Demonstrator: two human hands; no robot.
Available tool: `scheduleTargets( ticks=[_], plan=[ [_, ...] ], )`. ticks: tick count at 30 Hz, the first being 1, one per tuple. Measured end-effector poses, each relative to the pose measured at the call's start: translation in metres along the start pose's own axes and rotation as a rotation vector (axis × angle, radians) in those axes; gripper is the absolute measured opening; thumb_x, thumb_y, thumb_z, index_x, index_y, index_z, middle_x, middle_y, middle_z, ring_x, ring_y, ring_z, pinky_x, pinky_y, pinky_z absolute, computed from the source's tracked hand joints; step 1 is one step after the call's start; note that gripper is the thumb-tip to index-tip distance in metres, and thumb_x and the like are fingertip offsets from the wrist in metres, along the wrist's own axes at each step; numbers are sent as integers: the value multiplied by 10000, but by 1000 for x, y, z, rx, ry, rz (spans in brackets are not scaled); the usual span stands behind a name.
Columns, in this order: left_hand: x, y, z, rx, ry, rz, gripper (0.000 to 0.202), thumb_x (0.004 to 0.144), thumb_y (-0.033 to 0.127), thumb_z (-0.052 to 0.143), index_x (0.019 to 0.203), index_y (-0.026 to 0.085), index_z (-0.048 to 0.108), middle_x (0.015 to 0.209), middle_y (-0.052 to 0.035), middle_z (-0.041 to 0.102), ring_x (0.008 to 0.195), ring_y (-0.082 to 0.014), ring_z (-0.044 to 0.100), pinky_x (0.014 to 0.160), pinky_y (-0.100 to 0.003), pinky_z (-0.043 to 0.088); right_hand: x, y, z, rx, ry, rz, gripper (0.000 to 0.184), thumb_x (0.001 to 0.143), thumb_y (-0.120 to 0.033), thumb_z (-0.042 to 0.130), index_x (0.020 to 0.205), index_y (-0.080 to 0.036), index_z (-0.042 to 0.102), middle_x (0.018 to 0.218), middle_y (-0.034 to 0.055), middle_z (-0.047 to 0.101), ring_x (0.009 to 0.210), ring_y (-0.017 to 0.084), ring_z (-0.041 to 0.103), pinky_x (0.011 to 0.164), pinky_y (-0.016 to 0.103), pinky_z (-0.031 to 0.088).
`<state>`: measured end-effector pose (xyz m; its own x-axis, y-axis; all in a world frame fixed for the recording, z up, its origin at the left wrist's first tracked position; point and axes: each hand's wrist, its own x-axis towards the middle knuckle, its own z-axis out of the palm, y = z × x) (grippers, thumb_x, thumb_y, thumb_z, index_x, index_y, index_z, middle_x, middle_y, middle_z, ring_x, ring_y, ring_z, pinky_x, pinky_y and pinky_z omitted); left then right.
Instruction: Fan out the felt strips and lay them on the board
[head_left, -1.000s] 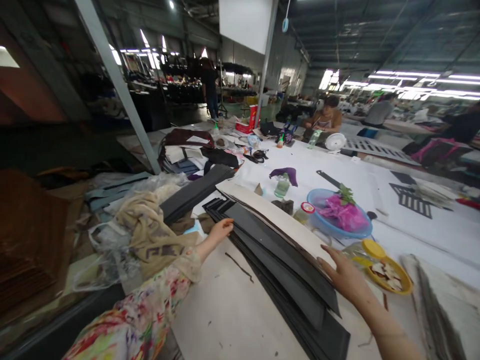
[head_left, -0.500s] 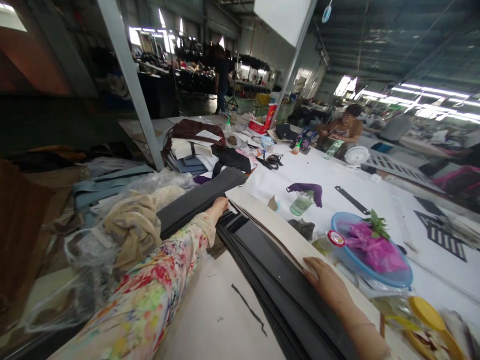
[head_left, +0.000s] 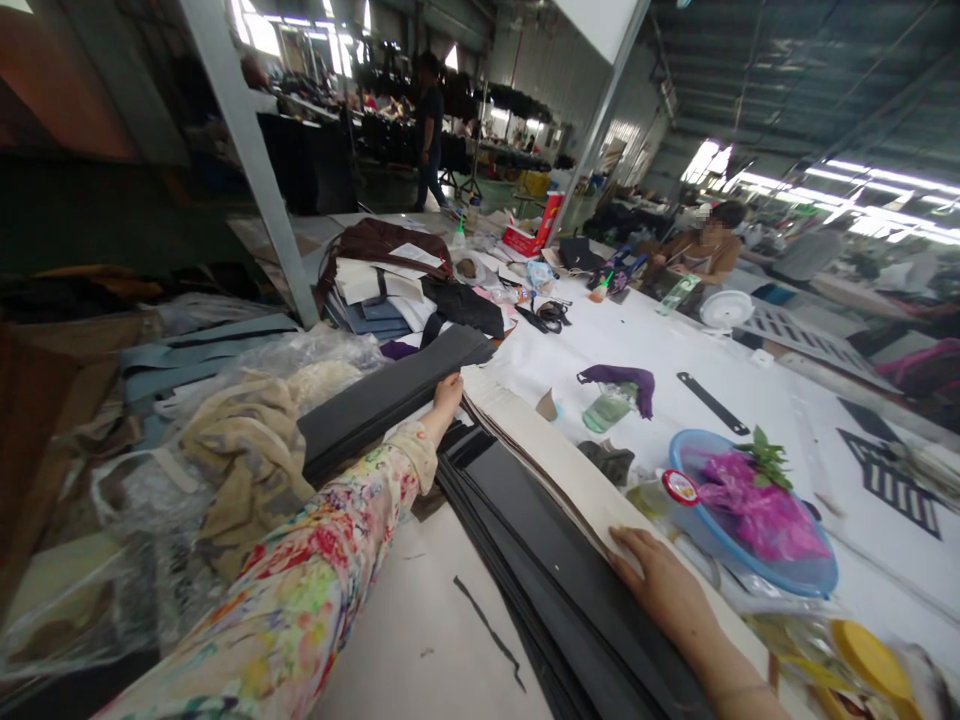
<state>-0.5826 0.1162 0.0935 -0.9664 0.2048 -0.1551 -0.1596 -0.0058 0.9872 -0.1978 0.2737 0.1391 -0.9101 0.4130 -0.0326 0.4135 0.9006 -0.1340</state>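
My left hand [head_left: 447, 397] is closed at the far end of a stack of long pale strips [head_left: 525, 425], gripping its corner. Farther down the same stack, my right hand [head_left: 664, 585] curls over the inner edge, fingertips on the top strip. Beneath and beside the pale strips lies a fanned pile of long black strips [head_left: 540, 530], some with a glossy face. Another stack of dark grey strips [head_left: 390, 390] rests just left of my left hand, partly behind my floral sleeve [head_left: 322, 560]. What my left fingertips press on is partly hidden.
A blue basin [head_left: 694, 450] with a pink plastic bag stands right, near a red-lidded jar [head_left: 679, 487] and a yellow-lidded jar [head_left: 870, 655]. Crumpled beige cloth [head_left: 251, 450] and clear plastic lie left. A metal post [head_left: 255, 180] rises behind. A person sits across the table.
The view has shifted slightly. Both hands keep their places on the pale strips. In the background, a standing person has stepped a little to the left.
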Motion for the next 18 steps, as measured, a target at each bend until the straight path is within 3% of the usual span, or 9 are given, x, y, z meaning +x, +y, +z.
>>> scheduleTargets(
  ticks=[4, 6, 10, 14, 18],
  plan=[
    [-1, 16, -1, -75, -148, -109, 440, 847, 476, 359, 1101, 156, 523, 863, -95, 642, 742, -171, 604, 723, -290, 458, 2, 3, -4, 26, -14, -10, 421, 812, -412, 386, 1104, -174, 575, 1129, 96, 577, 1029, 232, 543, 909, 369, 420],
    [-5, 21, -1, -152, -279, -206, 545, 822, 578, 316, 1091, 146, 510, 839, -108, 635, 709, -178, 602, 708, -311, 465, 4, 7, -6, 48, -26, -19, 417, 809, -424, 388, 1093, -186, 580, 1125, 88, 582, 1012, 230, 553, 895, 369, 429],
    [-19, 24, 8, -76, -588, -361, 593, 682, 651, 501, 967, 134, 553, 812, -98, 627, 731, -186, 579, 760, -324, 444, 8, 14, -6, 90, -63, -18, 419, 810, -429, 372, 1087, -186, 571, 1137, 85, 574, 970, 226, 571, 875, 373, 442],
    [-40, 26, 22, -44, -739, -254, 600, 615, 550, 654, 1077, 193, 516, 892, -78, 632, 800, -190, 580, 831, -339, 404, 8, 16, -7, 107, -75, -3, 401, 806, -413, 382, 1087, -192, 564, 1153, 79, 561, 997, 229, 557, 897, 378, 427],
    [-70, 27, 39, -332, -801, -181, 564, 669, 558, 600, 1148, 294, 466, 987, -30, 609, 866, -170, 577, 861, -376, 403, 5, 14, -8, 103, -59, -8, 371, 808, -390, 397, 1090, -214, 563, 1152, 67, 561, 1015, 222, 542, 904, 367, 417]
  ],
)
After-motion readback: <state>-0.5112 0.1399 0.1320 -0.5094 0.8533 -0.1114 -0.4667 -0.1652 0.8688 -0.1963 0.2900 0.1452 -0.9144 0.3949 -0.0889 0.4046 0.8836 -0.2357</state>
